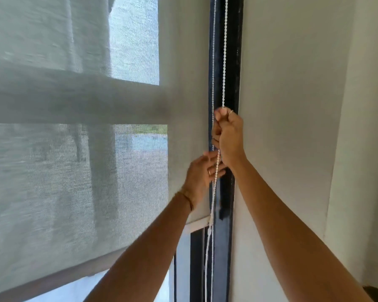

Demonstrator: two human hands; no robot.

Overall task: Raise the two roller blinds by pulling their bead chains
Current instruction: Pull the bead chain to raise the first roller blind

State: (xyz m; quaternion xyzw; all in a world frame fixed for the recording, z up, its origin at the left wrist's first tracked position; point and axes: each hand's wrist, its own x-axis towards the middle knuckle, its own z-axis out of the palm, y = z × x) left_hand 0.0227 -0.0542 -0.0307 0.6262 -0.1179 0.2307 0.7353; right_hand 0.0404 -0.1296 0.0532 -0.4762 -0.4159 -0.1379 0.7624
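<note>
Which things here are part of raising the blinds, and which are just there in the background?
Part of the job:
- bead chain
- right hand, closed on the chain
- left hand, open beside the lower strand
- sheer roller blind
- its bottom bar

Just there:
- black window frame
- white wall
- bracelet on the left wrist

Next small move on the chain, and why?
Probably pull the right hand down: it is fisted high on the bead chain, while the open left hand waits lower beside the strand, and the blind's bottom bar has barely risen.
</note>
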